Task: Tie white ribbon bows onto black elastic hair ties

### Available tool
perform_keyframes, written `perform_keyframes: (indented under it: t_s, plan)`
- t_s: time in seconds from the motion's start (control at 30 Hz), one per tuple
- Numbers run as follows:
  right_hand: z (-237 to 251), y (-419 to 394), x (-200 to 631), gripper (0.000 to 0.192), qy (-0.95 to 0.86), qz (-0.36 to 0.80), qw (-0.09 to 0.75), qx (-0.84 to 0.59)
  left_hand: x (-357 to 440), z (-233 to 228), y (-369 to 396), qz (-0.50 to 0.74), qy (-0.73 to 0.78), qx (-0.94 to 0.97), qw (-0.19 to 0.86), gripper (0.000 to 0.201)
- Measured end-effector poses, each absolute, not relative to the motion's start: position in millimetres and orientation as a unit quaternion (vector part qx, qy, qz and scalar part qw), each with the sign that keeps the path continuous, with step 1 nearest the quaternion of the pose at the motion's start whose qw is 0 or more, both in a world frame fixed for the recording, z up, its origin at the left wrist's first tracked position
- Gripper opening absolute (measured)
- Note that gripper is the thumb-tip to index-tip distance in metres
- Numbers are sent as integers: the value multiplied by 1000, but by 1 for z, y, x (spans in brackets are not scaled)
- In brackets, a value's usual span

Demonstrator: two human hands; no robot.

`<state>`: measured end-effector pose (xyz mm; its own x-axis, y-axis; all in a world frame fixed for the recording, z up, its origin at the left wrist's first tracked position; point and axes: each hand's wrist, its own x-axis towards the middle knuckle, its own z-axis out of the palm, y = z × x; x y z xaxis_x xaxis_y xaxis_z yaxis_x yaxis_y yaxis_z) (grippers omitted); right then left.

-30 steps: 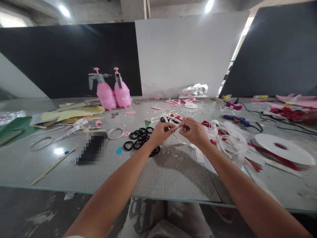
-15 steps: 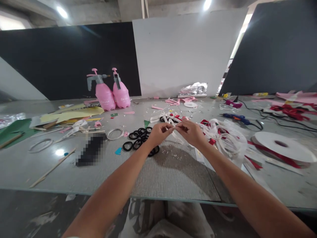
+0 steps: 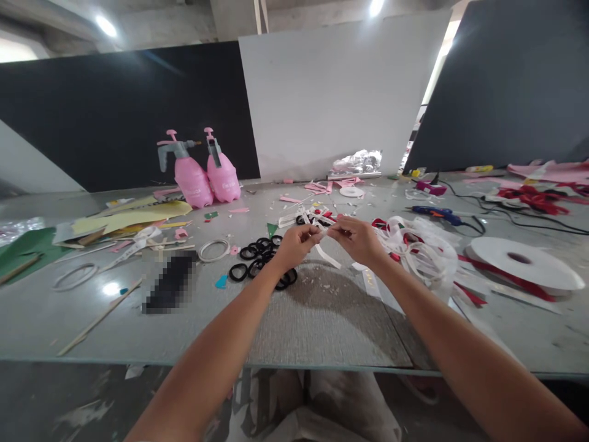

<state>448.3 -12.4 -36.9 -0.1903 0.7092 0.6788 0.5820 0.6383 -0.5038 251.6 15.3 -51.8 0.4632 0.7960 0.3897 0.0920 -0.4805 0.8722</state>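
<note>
Both my hands meet over the middle of the table, pinching a thin white ribbon [image 3: 328, 256] whose loose end hangs down between them. My left hand [image 3: 298, 247] is closed on it with thumb and fingertips. Close beside it, my right hand [image 3: 355, 239] pinches the same ribbon; the fingers hide the part they hold. Black hair ties [image 3: 256, 256] lie in a pile left of and below my left hand. A heap of white and red ribbon [image 3: 414, 252] is just right of my right hand.
Two pink spray bottles [image 3: 193, 181] stand at the back left. On the right are a large white ribbon spool [image 3: 488, 255] and a blue glue gun [image 3: 435, 213] with its cord. A pixelated dark object [image 3: 170, 282] and a wooden stick [image 3: 99, 318] lie front left.
The ribbon's loose end shows more plainly below the fingers, swung slightly. Both hands stay nearly in place, still pinching. The whole view has shifted a little.
</note>
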Motion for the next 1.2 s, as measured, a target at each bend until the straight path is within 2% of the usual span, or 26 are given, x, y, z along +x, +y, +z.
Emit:
perform_keyframes:
  t_s: [0.13,0.23,0.3,0.43,0.5,0.57,0.73,0.9,1.1,1.2]
  plan:
    - [-32,-2,479,22,-642,98,580,-492,240,-51,25,469,309,719,409,28]
    - [-33,6,500,35,-586,131,621,-504,234,-49,29,506,305,687,422,28]
    - [-37,8,503,42,-604,112,594,-519,235,-48,29,512,292,677,440,29]
    - [-44,5,481,24,-675,44,535,-506,244,-48,23,496,273,683,462,29]
    - [-45,0,467,31,-701,21,529,-478,248,-49,20,483,268,690,467,29]
    - [-43,-6,456,29,-726,5,517,-454,250,-50,17,465,270,704,464,29]
    - [-36,-20,442,24,-760,-3,527,-380,254,-49,11,437,282,734,437,30]
    - [-35,-22,440,9,-764,4,512,-393,257,-51,10,451,279,727,436,30]
    - [-42,-18,439,9,-760,30,510,-402,258,-52,11,452,271,714,462,33]
    - [-43,-17,440,10,-769,35,497,-401,257,-53,13,447,285,726,437,34]
